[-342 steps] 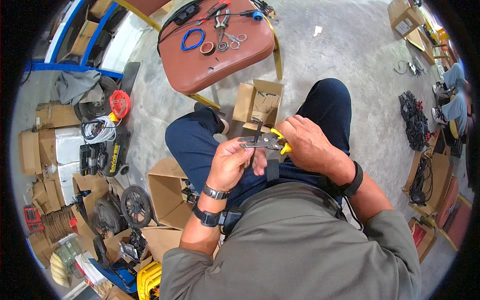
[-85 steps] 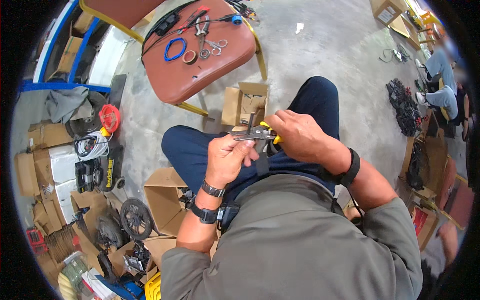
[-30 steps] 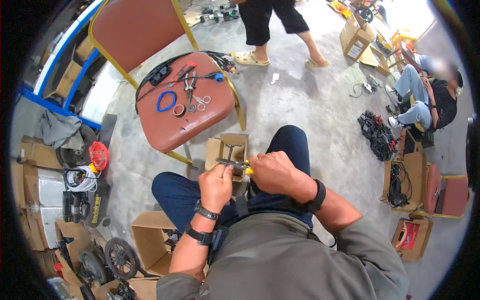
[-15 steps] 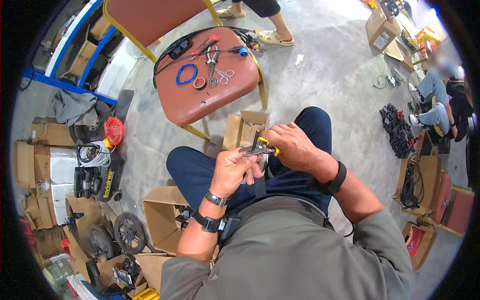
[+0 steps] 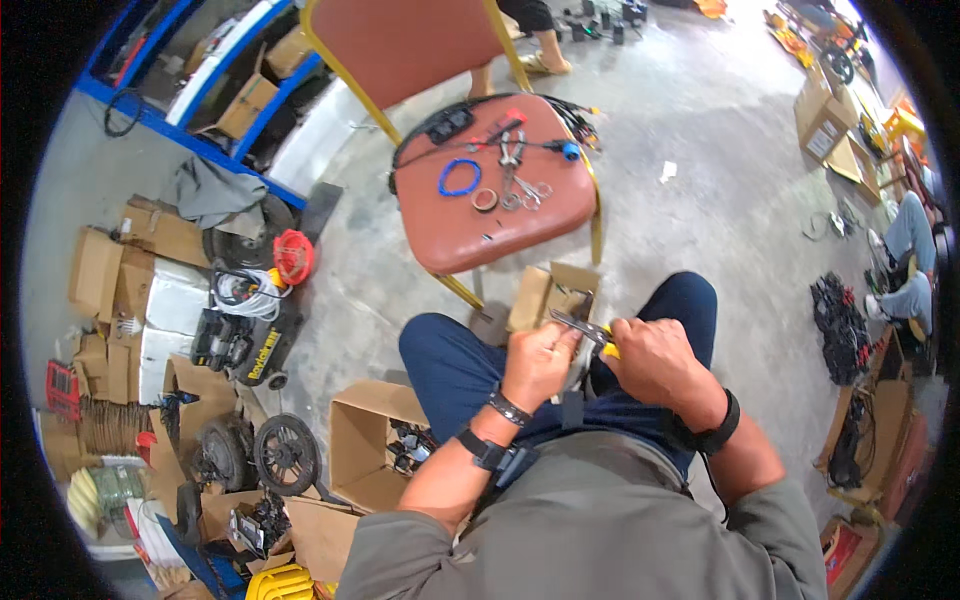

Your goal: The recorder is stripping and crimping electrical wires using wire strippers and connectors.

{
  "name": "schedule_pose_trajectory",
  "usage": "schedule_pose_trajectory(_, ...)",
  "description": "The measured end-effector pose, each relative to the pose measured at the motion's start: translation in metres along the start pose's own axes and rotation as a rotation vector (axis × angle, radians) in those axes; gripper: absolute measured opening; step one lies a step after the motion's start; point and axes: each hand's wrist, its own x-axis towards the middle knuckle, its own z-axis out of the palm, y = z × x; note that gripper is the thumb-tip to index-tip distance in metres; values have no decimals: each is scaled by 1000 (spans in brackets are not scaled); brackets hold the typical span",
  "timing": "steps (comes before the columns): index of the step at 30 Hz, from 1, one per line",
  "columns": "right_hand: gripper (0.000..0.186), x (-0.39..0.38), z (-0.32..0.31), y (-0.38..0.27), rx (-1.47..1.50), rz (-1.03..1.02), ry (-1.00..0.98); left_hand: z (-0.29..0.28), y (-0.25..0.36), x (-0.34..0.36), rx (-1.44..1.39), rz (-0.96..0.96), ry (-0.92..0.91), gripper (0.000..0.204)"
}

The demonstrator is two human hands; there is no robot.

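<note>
My right hand [image 5: 655,360] is closed around the yellow handles of a pair of pliers [image 5: 582,327], whose metal jaws point up and to the left. Beside the jaws, the fingers of my left hand [image 5: 540,360] are pinched together; what is between them is hidden or too small to name. Both hands are above my lap. Just beyond them a small open cardboard box [image 5: 530,298] stands on the floor with small pieces inside.
Ahead stands a red-brown chair [image 5: 440,225] bearing a blue cable loop [image 5: 460,178], a tape roll [image 5: 485,200], scissors [image 5: 536,193] and other tools. Left are cartons [image 5: 375,480], wheels [image 5: 287,455] and an air compressor [image 5: 270,345]. A cable heap [image 5: 840,320] lies right; people are farther off.
The whole view has shifted, so the chair and my hands appear farther right and lower. The pliers' jaws now tilt up-left. A dark strip seen upright by the jaws no longer shows plainly.
</note>
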Motion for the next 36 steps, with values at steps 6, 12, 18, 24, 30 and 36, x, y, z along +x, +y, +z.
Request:
schedule_pose_trajectory(6, 18, 7, 3, 10, 18, -24, -11, -6, -7, 3, -309, -260, -176, 20)
schedule_pose_trajectory(12, 23, 15, 21, 31, 186, -203, 97, -27, 3, -2, -879, -432, -494, 32)
schedule_pose_trajectory(18, 25, 19, 38, 31, 310, -202, 69, -15, -7, -12, -852, -393, -410, 31)
schedule_pose_trajectory(24, 19, 11, 25, 21, 291, -106, -12, -14, -7, -11, -626, -362, -301, 24)
schedule_pose_trajectory(30, 25, 6, 9, 10, 66, -40, -102, -4, -8, -8, -242, -129, -123, 23)
schedule_pose_trajectory(36, 28, 10, 10, 13, -38, -44, -89, 6, -23, 2, 161, 119, -26, 15)
